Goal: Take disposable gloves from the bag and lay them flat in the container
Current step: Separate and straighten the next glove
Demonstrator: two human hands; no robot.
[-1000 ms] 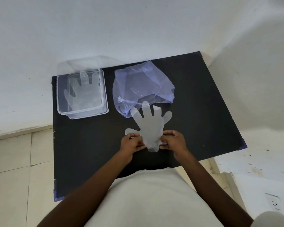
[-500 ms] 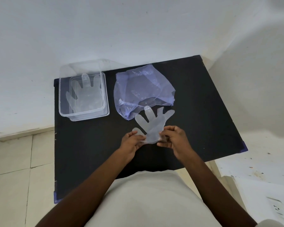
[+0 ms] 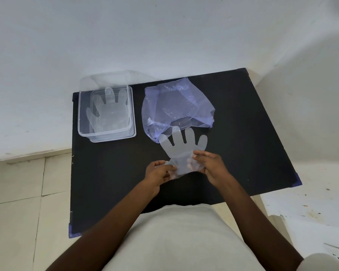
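A translucent disposable glove [image 3: 181,146] is spread over the black table, its fingers pointing away toward the bag. My left hand [image 3: 157,173] pinches the glove's cuff on the left side, and my right hand [image 3: 209,163] grips the cuff on the right, its fingers showing through the film. The crumpled bluish plastic bag [image 3: 174,108] lies just behind the glove, with its opening toward me. At the table's back left stands the clear plastic container [image 3: 133,114]; a glove [image 3: 108,112] lies flat inside it.
The black table [image 3: 243,133] stands against a white wall; its right and near edges drop off to the floor. A pale tiled floor [image 3: 18,192] lies to the left. My light-clothed body fills the bottom middle of the view.
The glove's cuff has been lifted and bunched between my hands, and the right hand has shifted up along the cuff's side. The camera view has tilted slightly.
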